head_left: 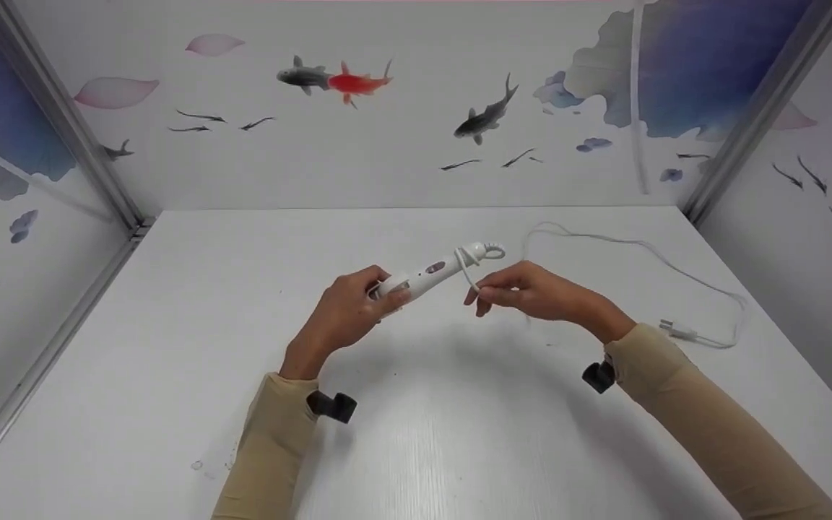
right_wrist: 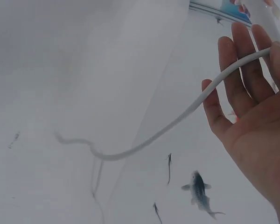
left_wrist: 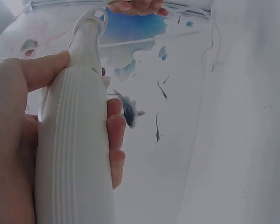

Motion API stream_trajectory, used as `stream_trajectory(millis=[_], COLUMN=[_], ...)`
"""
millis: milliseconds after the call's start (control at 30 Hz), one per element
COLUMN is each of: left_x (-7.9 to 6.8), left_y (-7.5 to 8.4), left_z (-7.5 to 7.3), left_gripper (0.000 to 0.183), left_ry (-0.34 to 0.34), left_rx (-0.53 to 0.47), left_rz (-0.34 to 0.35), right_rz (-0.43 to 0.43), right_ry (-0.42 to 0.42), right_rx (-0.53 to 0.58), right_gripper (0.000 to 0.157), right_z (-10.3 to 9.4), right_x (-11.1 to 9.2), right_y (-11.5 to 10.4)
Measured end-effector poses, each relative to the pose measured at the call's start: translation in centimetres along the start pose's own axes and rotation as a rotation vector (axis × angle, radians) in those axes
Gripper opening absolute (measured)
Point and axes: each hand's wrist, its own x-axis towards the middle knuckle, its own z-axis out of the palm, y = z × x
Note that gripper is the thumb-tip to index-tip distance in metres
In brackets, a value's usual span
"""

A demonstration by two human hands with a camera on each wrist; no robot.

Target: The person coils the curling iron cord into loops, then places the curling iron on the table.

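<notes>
My left hand [head_left: 340, 310] grips a white hair straightener [head_left: 422, 283] by one end, holding it tilted above the table. In the left wrist view the thumb lies along one side of its ridged body [left_wrist: 74, 140] and the fingertips [left_wrist: 116, 133] show on the other. A white cord [head_left: 467, 270] loops around the straightener's far end. My right hand [head_left: 531, 292] pinches that cord between thumb and index finger, just right of the straightener. In the right wrist view the cord [right_wrist: 177, 119] runs across the other fingers, which are fairly straight, and hangs away from the hand.
On the right side of the white table [head_left: 416, 426], the rest of the cord lies in a wide curve, ending in a two-pronged plug [head_left: 678, 331]. Panels printed with fish [head_left: 488, 119] enclose the table at the back and sides.
</notes>
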Motion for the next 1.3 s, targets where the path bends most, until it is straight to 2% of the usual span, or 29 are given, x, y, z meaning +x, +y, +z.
stream_trajectory(millis=[167, 333, 400, 533, 700, 900, 1000, 1133, 1300], left_x=[-0.1, -0.2, -0.2, -0.2, -0.2, -0.2, -0.2, -0.3, -0.2], left_y=[0.0, 0.1, 0.3, 0.5, 0.6, 0.5, 0.6, 0.8, 0.8], left_z=[0.0, 0.3, 0.6, 1.4, 2.3, 3.1, 3.5, 3.9, 4.5], left_gripper=[0.037, 0.036, 0.037, 0.039, 0.039, 0.038, 0.038, 0.036, 0.034], left_ry=[-0.025, -0.042, -0.045, -0.046, -0.021, 0.004, 0.003, 0.009, 0.036], left_rx=[0.012, 0.008, 0.028, 0.097, 0.147, 0.21, 0.25, 0.28, 0.302], left_rz=[0.01, 0.044, 0.057, 0.084, 0.169, 0.276, 0.313, 0.349, 0.39], right_rz=[0.026, 0.168, 0.234, 0.298, 0.269, 0.166, 0.182, 0.211, 0.216], right_ry=[-0.047, -0.024, 0.002, 0.044, 0.079, 0.094, 0.096, 0.095, 0.112], right_rx=[0.03, 0.0, -0.02, -0.044, -0.03, -0.172, -0.179, -0.153, -0.173], right_gripper=[0.028, 0.028, 0.028, 0.029, 0.024, 0.014, 0.007, 0.011, 0.013], right_z=[0.1, 0.1, 0.0, -0.4, -0.9, -1.9, -2.3, -2.8, -3.3], right_x=[0.3, 0.8, 1.0, 1.3, 1.3, 1.2, 1.2, 1.2, 1.2], right_y=[1.5, 2.2, 2.4, 2.9, 3.1, 3.0, 2.7, 1.9, 1.0])
